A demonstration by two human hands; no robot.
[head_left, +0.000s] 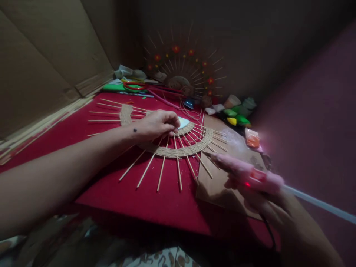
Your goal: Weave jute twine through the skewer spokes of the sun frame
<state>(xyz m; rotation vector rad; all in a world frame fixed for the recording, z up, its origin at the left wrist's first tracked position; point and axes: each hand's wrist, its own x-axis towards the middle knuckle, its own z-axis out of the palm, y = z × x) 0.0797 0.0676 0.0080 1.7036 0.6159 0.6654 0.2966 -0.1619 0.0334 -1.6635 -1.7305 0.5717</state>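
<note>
One closed grip (263, 205) around glue gun (241, 167)

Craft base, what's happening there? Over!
Right hand: gripping pink glue gun, red light on. Left hand: over woven fan, fingers curled. In the way: left forearm, hiding part.

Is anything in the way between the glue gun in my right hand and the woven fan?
Nothing visible. The glue gun in your right hand has its nozzle near the woven fan; your left hand, by the fan's centre, is off that path.
</note>
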